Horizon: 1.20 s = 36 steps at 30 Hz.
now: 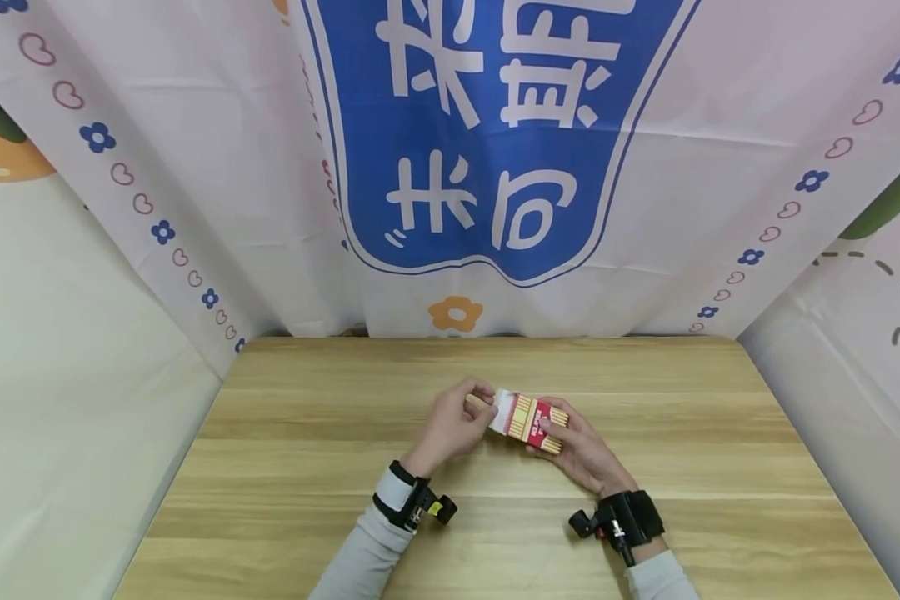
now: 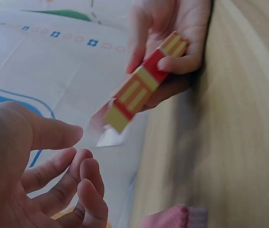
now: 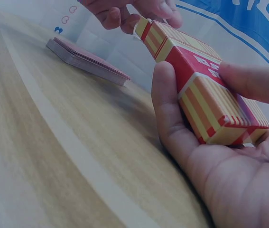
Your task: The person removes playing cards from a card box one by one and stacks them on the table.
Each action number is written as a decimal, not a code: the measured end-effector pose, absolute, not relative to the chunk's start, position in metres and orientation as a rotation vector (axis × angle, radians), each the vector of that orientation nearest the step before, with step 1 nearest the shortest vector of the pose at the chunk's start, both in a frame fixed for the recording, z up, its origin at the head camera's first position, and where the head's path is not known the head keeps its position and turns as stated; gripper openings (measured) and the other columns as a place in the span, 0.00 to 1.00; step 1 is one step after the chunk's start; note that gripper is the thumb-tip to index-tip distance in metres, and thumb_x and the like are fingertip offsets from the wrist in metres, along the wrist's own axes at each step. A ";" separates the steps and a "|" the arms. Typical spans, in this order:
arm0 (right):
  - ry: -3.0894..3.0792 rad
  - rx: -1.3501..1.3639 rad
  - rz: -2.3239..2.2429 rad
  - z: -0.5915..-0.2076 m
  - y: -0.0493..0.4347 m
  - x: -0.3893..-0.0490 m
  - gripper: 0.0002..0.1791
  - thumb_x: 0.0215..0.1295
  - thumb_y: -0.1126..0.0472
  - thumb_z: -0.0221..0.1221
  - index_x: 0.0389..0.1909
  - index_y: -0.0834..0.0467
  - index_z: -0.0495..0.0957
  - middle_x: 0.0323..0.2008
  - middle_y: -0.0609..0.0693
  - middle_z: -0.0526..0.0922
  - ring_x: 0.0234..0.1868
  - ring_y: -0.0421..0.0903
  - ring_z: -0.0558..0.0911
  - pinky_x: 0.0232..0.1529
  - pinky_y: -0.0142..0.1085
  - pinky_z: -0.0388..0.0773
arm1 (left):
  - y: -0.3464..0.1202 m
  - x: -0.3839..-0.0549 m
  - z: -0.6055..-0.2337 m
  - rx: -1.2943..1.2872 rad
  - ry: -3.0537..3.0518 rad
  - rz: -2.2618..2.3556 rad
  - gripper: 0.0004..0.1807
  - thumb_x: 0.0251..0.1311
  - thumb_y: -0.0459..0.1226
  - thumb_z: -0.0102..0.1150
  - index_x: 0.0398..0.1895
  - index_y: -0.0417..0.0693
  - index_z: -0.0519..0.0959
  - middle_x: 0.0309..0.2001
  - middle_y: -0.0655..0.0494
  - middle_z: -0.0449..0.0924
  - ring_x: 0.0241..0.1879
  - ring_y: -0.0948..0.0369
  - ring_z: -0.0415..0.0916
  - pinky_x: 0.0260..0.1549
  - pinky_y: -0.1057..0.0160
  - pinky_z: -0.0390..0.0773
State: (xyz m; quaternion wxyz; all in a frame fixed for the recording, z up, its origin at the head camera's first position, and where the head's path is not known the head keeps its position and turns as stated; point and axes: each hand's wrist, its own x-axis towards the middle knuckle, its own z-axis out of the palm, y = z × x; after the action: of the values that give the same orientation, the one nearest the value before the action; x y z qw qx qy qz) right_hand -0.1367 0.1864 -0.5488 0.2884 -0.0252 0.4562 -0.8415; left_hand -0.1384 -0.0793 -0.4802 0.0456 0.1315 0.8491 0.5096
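- The left arm (image 1: 363, 554) is slanting up and to the right, and a grey sleeve is covering its forearm.
- The right arm (image 1: 660, 579) is slanting up and to the left, and some bare wrist (image 1: 648, 548) is showing above its sleeve.
- The left hand (image 1: 450, 425) is lying palm inward, its fingers (image 2: 60, 187) bending loosely.
- The left thumb (image 2: 56, 134) is pointing across toward those fingertips, and a gap is showing between them in the left wrist view.
- The right hand (image 1: 581, 450) is gripping, its fingers (image 3: 170, 99) curling round one side.
- The right thumb (image 3: 253, 80) is pressing from the top.
- Both hands are facing each other, near but apart.
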 end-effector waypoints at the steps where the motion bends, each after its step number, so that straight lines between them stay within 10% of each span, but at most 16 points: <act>1: 1.220 -0.069 -2.245 -0.549 0.186 -0.137 0.27 0.84 0.65 0.51 0.77 0.51 0.59 0.73 0.59 0.62 0.65 0.53 0.79 0.60 0.43 0.85 | -0.078 -0.138 -0.481 0.412 2.613 1.532 0.09 0.71 0.36 0.67 0.52 0.49 0.82 0.49 0.53 0.84 0.32 0.65 0.81 0.27 0.66 0.81; 13: 1.213 -0.071 -2.245 -0.547 0.185 -0.139 0.25 0.84 0.65 0.51 0.76 0.49 0.62 0.73 0.59 0.61 0.66 0.53 0.79 0.60 0.43 0.85 | -0.069 -0.134 -0.483 0.496 2.792 1.413 0.09 0.66 0.26 0.68 0.43 0.49 0.85 0.45 0.56 0.85 0.22 0.69 0.69 0.22 0.70 0.71; 36: 1.229 -0.133 -2.213 -0.546 0.188 -0.135 0.35 0.83 0.67 0.51 0.83 0.57 0.47 0.75 0.58 0.59 0.67 0.53 0.79 0.61 0.43 0.84 | -0.069 -0.134 -0.491 0.291 2.596 1.318 0.06 0.65 0.42 0.75 0.37 0.55 0.84 0.37 0.62 0.84 0.35 0.64 0.80 0.34 0.63 0.81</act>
State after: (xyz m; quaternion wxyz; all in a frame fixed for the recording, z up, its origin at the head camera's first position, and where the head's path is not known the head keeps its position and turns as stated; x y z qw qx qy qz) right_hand -0.1348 0.1876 -0.5464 0.2986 -0.0502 0.4628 -0.8331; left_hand -0.1337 -0.0695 -0.4907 0.1075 0.0988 0.8821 0.4479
